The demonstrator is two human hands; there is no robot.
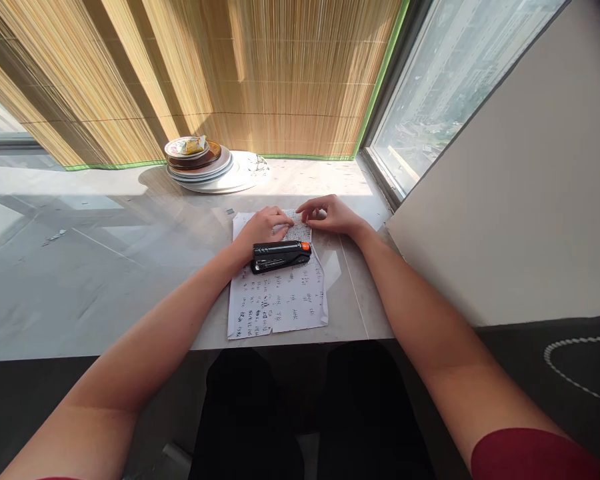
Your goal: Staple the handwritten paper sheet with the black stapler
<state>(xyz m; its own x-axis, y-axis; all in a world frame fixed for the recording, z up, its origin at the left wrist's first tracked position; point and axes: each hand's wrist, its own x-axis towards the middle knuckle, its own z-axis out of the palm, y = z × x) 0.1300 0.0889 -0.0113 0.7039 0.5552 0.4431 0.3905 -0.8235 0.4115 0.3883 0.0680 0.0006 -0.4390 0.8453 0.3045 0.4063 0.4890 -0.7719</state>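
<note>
A sheet of handwritten paper (285,303) lies on the ledge before me, its edges creased. At its top is a smaller piece of densely printed paper (299,231). A black stapler (280,257) with an orange tip rests on the sheets, just below my left hand. My left hand (267,225) leans on the upper paper, fingers bent together at the printed piece; whatever is between its fingertips is too small to make out. My right hand (330,215) is at that piece's top right corner, fingers curved, thumb and index finger apart.
Stacked plates and bowls (200,167) stand at the back left, a small yellow packet (195,145) on top. A bamboo blind (280,80) hangs behind the pale ledge (105,267). A window (445,87) and white wall (525,200) border the right. A twisted cord (560,347) hangs lower right.
</note>
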